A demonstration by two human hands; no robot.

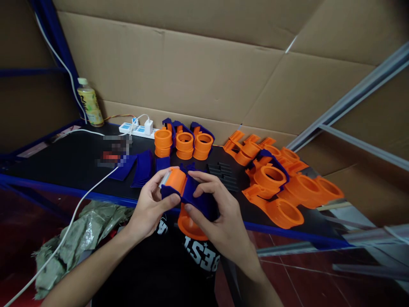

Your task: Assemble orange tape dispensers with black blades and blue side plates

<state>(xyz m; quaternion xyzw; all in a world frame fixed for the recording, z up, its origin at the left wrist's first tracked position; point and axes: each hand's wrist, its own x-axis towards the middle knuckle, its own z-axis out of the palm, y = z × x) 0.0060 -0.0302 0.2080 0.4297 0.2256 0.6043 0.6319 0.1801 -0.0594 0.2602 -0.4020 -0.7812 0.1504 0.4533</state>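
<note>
By the left hand (150, 209) and right hand (222, 213), an orange-and-blue dispenser (189, 190) is pinched between thumbs and fingers at the near edge of the desk (64, 157). Three blue-fitted units (184, 151) behind appear finished; most orange frames (263, 201) at right seem left unfitted.

dim light, dark corners, stretched edges, glints on crumpled sack (82, 233)

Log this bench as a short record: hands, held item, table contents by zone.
left hand: gripping the orange-and-blue piece near its toothed edge
right hand: thumb and fingers on its blue part
table back: yellow-labelled bottle, power strip, three orange-and-blue units
table middle: blue pieces, black rods
table right: cluster of orange parts, one with blue
</note>
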